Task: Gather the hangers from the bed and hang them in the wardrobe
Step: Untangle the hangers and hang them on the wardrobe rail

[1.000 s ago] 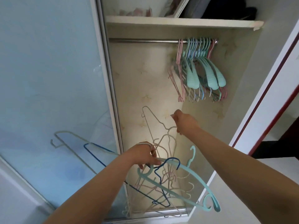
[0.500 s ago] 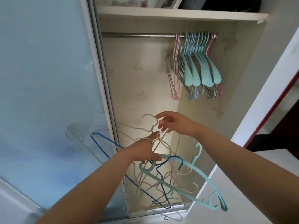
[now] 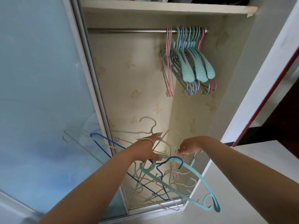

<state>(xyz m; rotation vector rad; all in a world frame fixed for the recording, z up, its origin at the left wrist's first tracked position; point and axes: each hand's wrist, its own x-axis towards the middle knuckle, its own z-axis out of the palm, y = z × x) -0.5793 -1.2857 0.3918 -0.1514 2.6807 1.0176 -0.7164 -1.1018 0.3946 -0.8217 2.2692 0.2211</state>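
While the left hand (image 3: 146, 149) grips a hanger bundle (image 3: 161, 175), the right hand (image 3: 190, 147) pinches one white hanger (image 3: 174, 139); hung hangers (image 3: 189, 62) sit at 1 o'clock.

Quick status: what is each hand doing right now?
Left hand: shut on the bundle of hangers, several hooked over its fingers.
Right hand: fingers curled, pinching a white hanger in the bundle.

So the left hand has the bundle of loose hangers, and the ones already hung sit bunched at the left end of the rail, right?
Not quite. The head view shows the hung hangers bunched at the right end of the rail; its left stretch is bare. The left hand does hold the loose hangers.
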